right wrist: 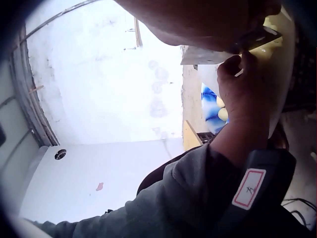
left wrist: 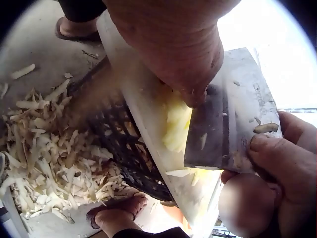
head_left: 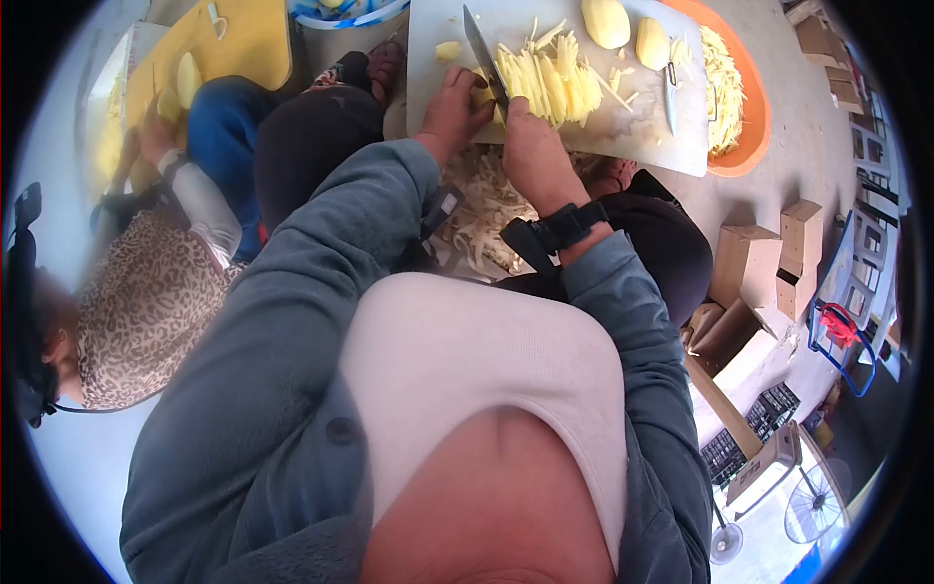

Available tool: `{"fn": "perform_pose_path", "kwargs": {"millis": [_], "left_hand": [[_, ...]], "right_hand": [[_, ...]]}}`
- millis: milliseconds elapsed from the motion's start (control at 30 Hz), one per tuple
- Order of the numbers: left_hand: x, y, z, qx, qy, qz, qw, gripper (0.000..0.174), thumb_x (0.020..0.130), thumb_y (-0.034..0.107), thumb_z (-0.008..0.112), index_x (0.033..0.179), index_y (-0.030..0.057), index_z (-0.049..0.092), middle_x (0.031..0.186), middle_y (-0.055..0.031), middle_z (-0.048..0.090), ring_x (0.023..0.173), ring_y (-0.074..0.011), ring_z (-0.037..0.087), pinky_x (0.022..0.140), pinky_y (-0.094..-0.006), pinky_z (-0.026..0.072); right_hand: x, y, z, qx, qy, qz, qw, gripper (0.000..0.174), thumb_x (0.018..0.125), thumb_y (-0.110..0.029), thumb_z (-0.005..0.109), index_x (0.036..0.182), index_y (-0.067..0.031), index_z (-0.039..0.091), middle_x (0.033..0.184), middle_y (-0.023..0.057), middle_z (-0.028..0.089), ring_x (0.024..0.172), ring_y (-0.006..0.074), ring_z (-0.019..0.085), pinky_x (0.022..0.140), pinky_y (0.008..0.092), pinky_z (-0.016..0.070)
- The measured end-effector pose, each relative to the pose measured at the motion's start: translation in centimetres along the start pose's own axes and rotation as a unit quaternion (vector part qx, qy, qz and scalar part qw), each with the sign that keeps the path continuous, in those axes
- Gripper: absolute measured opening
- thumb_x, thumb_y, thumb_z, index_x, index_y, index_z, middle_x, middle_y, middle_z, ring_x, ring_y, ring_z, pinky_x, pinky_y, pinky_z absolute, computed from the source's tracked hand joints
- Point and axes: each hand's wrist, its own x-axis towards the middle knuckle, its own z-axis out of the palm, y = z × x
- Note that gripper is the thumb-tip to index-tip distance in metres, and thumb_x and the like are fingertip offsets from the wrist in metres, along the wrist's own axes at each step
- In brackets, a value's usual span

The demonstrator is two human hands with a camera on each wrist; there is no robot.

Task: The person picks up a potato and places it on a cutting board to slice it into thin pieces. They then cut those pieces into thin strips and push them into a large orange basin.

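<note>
A white cutting board [head_left: 632, 136] lies in front of the person. The right hand [head_left: 540, 156] grips a cleaver [head_left: 481, 49] whose broad blade stands upright on the board. Close on the blade's left side, the left hand [head_left: 452, 112] holds a piece of peeled potato [head_left: 484, 95] with curled fingers. In the left wrist view the left fingertips are right at the cleaver blade [left wrist: 208, 134], with yellow potato [left wrist: 176, 126] partly hidden beneath the hand. Cut potato strips [head_left: 550, 83] are heaped right of the blade. A small potato piece [head_left: 448, 51] lies to the left.
Two peeled potatoes [head_left: 606, 21] and a small knife [head_left: 670, 97] lie at the board's right. Beyond stands an orange basin [head_left: 757, 151] of strips. Peels [left wrist: 54, 158] and a black plastic crate [left wrist: 119, 129] are below. Another person sits at left by a yellow board [head_left: 243, 49].
</note>
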Motion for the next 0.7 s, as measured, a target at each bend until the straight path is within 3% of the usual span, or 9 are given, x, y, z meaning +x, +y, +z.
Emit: {"fn": "perform_pose_path", "kwargs": {"millis": [167, 233, 400, 700], "left_hand": [[0.1, 0.0, 0.0, 0.0, -0.006, -0.014, 1.0, 0.03, 0.075, 0.02, 0.07, 0.098, 0.0087, 0.054, 0.104, -0.0118, 0.051, 0.087, -0.0345, 0.058, 0.075, -0.0421, 0.0484], [0.0, 0.0, 0.1, -0.005, 0.0, -0.007, 1.0, 0.029, 0.076, 0.018, 0.069, 0.099, 0.0074, 0.055, 0.102, -0.012, 0.05, 0.086, -0.0317, 0.056, 0.073, -0.038, 0.047], [0.1, -0.6, 0.4, -0.012, 0.007, 0.011, 1.0, 0.028, 0.077, 0.018, 0.068, 0.099, 0.0065, 0.055, 0.102, -0.0128, 0.05, 0.089, -0.0329, 0.055, 0.075, -0.0383, 0.0463], [0.2, -0.4, -0.3, -0.02, -0.016, 0.014, 1.0, 0.027, 0.078, 0.017, 0.066, 0.1, 0.0074, 0.055, 0.104, -0.0137, 0.051, 0.092, -0.0354, 0.055, 0.077, -0.0407, 0.0464]], "right_hand": [[0.3, 0.1, 0.0, 0.026, -0.008, 0.01, 1.0, 0.018, 0.08, 0.004, 0.047, 0.097, 0.0073, 0.043, 0.08, 0.0279, 0.061, 0.079, 0.0425, 0.063, 0.07, 0.0473, 0.0505], [0.5, 0.2, 0.2, 0.035, -0.009, 0.01, 0.999, 0.017, 0.08, 0.004, 0.046, 0.097, 0.0076, 0.043, 0.082, 0.0286, 0.061, 0.079, 0.0429, 0.062, 0.07, 0.0476, 0.0503], [1.6, 0.8, 2.0, 0.043, -0.023, 0.027, 0.998, 0.017, 0.084, 0.002, 0.041, 0.1, 0.007, 0.041, 0.084, 0.0303, 0.061, 0.082, 0.0442, 0.062, 0.072, 0.0491, 0.0493], [1.8, 1.9, 2.2, 0.041, 0.005, 0.03, 0.999, 0.019, 0.082, 0.003, 0.045, 0.1, 0.0054, 0.041, 0.083, 0.0299, 0.061, 0.082, 0.0445, 0.061, 0.073, 0.0485, 0.049]]}}
